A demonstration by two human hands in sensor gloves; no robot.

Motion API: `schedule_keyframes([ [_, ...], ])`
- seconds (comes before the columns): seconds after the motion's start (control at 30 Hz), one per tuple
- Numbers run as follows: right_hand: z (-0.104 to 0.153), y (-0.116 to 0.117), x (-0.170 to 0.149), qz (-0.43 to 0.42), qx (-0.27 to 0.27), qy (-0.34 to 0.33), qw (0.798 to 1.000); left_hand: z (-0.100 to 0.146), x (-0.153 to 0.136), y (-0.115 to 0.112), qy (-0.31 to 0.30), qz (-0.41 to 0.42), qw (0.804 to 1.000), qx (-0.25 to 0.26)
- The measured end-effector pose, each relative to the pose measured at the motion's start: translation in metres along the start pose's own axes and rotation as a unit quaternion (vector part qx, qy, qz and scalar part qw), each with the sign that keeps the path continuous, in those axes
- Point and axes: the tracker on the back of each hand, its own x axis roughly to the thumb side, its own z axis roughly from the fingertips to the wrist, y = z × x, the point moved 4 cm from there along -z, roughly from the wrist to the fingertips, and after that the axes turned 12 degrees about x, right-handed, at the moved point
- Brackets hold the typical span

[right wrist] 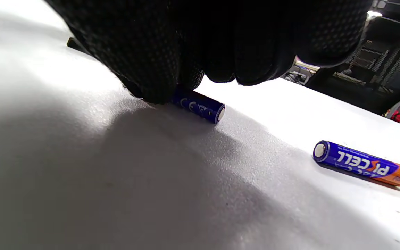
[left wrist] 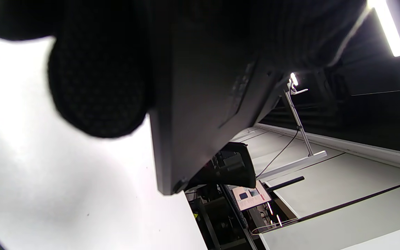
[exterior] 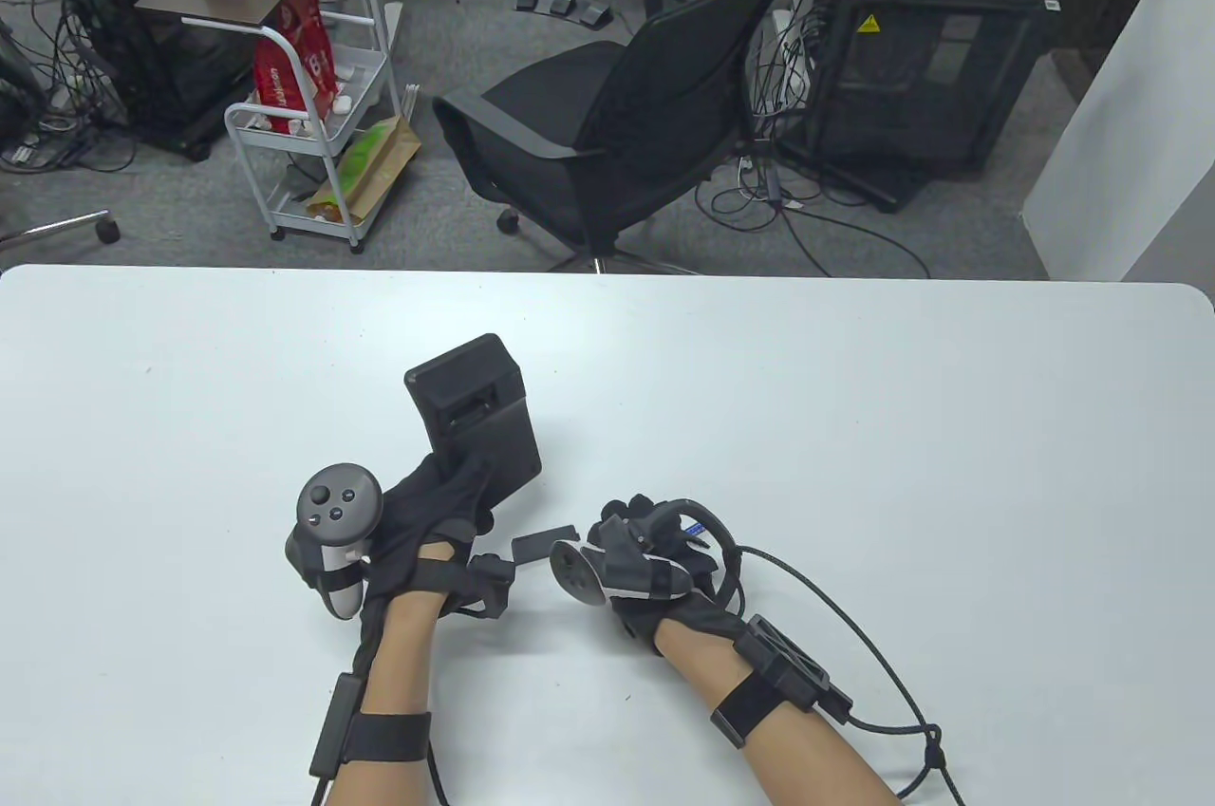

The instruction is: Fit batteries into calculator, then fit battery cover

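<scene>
Left hand [exterior: 427, 512] grips the calculator [exterior: 479, 412], back side up, tilted above the desk [exterior: 854, 426]. Right hand [exterior: 655, 559] pinches one battery [right wrist: 200, 106] on the desk; a second battery [right wrist: 361, 163] lies nearby, and the battery cover [exterior: 543, 544] rests between the hands.

The calculator [exterior: 475, 412] is cased in matt black plastic; the batteries [right wrist: 362, 163] are wrapped in glossy blue-and-orange foil; the table [exterior: 854, 426] is finished smooth white.

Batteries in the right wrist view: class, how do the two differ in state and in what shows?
The near battery is pinched by the right hand; the far battery lies untouched. The near battery is half hidden; the far one shows its whole label and orange end. Both rest on the white table and are blue.
</scene>
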Motion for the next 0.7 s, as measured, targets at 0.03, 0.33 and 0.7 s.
schedule_keyframes([
  [0.03,-0.001,0.001,0.001,0.002,0.005,0.0,1.0,0.0,0.0,0.0,0.002,0.001,1.0,0.002],
  [0.33,0.001,-0.001,0.001,0.034,-0.011,-0.028,0.999,0.0,-0.001,0.001,0.005,0.003,1.0,0.0],
  [0.7,0.051,-0.031,-0.044,-0.085,-0.127,-0.028,0.988,0.005,0.011,-0.007,-0.019,-0.009,1.0,-0.013],
])
